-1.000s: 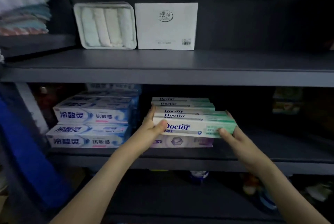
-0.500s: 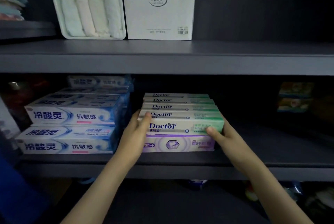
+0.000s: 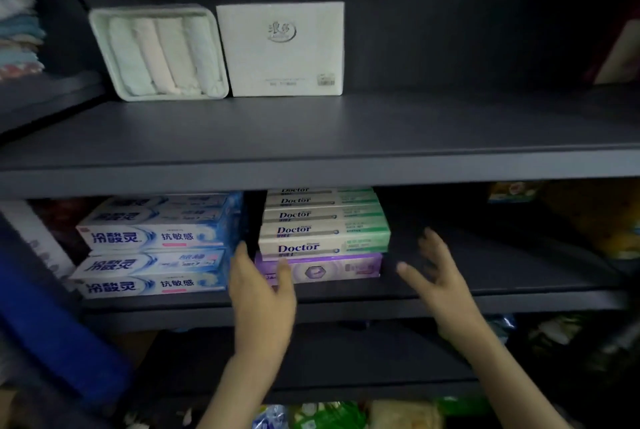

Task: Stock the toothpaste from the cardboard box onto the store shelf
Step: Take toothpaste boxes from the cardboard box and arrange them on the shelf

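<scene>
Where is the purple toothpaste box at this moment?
In the head view, the purple toothpaste box lies mid-shelf under the green Doctor boxes, right of the blue boxes, behind the left hand.

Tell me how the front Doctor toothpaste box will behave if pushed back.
The Doctor box looks like a stiff, flat-sided carton, so it should slide, not roll. It rests on the purple box; pushed off-centre it may skew.

Toothpaste boxes [image 3: 323, 247]: white and green. Bottom box [image 3: 332, 269]: purple. Left boxes [image 3: 152, 238]: blue and white. Shelf [image 3: 311, 165]: dark grey.
</scene>
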